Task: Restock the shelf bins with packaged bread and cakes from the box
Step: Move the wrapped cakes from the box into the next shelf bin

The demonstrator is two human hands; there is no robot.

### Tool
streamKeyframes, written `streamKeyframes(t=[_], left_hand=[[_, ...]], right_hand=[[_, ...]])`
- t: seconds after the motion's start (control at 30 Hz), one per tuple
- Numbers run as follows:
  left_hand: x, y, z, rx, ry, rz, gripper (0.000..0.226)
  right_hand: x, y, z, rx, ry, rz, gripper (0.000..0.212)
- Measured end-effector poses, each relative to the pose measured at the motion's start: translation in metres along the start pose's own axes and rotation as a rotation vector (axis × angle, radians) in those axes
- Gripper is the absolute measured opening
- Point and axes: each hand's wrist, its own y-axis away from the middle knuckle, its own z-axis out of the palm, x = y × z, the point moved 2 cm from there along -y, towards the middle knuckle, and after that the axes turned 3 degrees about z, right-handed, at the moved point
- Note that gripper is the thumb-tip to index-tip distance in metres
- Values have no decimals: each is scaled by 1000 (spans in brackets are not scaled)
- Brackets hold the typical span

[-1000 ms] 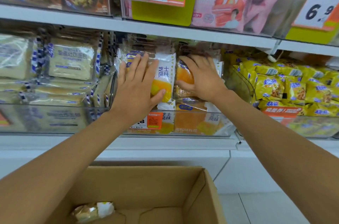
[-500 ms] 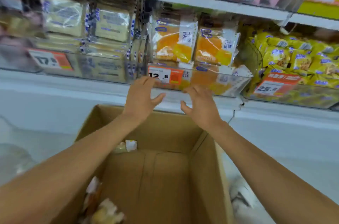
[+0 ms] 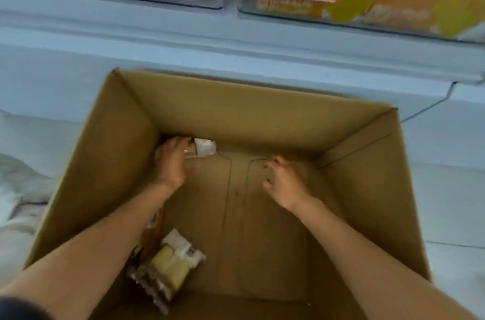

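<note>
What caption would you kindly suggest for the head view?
In the cardboard box, the left hand touches a packet; right hand hovers empty.

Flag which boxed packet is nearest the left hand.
The white-ended packet in the far corner, at the left hand; the yellow packet lies nearer the camera.

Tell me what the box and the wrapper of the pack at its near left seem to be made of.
Box: apparently cardboard, matte brown, with fold creases and flap seams on its floor. Pack wrapper: probably thin plastic film, glossy and crinkled; the yellowish cake shows through, beside white printed parts.
</note>
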Motion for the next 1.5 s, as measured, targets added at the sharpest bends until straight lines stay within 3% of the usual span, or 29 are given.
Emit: streamKeyframes(t=[0.1, 0.17, 0.27, 0.33, 0.4, 0.47, 0.53, 0.6, 0.67, 0.73, 0.8, 0.9, 1.07, 1.23, 1.4, 1.5], left_hand=[[-5, -4, 5, 52, -244, 75, 38], [0, -1, 3, 31, -260, 100, 22], [19, 21, -8, 64, -84, 176, 18], [47, 43, -21, 116, -5, 386, 22], [71, 66, -35, 133, 10, 631, 27], [86, 82, -52, 55, 70, 617, 43], [84, 91, -64, -68, 320, 261, 65], [82, 102, -78, -278, 753, -189, 86], [84, 112, -86, -520, 1045, -370, 79], [87, 120, -93, -591, 1011, -290, 47], [87, 125, -95, -522, 904, -225, 36], [63, 132, -80, -582, 726, -263, 50], [-6, 150, -22, -884, 121, -276, 93], [-18, 143, 8, -837, -21, -279, 103], [-1, 136, 9, -690, 226, -464, 96], [31, 126, -17, -382, 484, -327, 61]], right_hand=[[3, -8, 16, -44, -65, 23, 43], [0, -9, 21, -66, -207, 86, 43], [-18, 0, 14, -138, -855, 378, 47], [-32, 8, 6, -332, -1292, 508, 48], [-41, 20, -5, -412, -1523, 530, 37], [-43, 32, -14, -350, -1479, 488, 35], [-41, 48, -26, -298, -1323, 401, 43], [-39, 62, -36, -323, -1302, 320, 46], [-42, 78, -43, -374, -1310, 252, 46], [-47, 90, -47, -405, -1289, 201, 43], [-51, 97, -44, -399, -1252, 177, 40], [-42, 95, -29, -265, -1136, 229, 38], [-12, 86, -5, -163, -1107, 370, 38], [1, 79, 7, -129, -1110, 447, 40], [-2, 82, 4, -139, -1086, 439, 46], [-10, 88, -7, -138, -1037, 424, 47]])
